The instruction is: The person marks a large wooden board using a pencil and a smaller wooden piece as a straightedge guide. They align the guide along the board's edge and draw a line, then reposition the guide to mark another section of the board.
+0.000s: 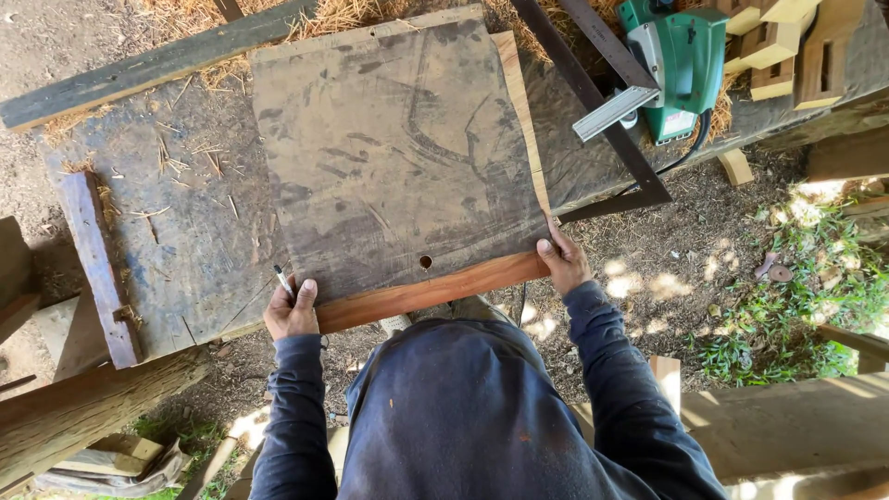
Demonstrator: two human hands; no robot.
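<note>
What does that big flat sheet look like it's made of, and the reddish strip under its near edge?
The sheet looks like thin plywood or hardboard: matte, grey-brown, stained, with one small round hole. The strip looks like bare sawn wood, reddish, with visible grain. The left hand and right hand grip its ends.

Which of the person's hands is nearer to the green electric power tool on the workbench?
Right. The right hand grips the board's corner below the green electric power tool; the left hand holds the opposite corner, farther away.
</note>
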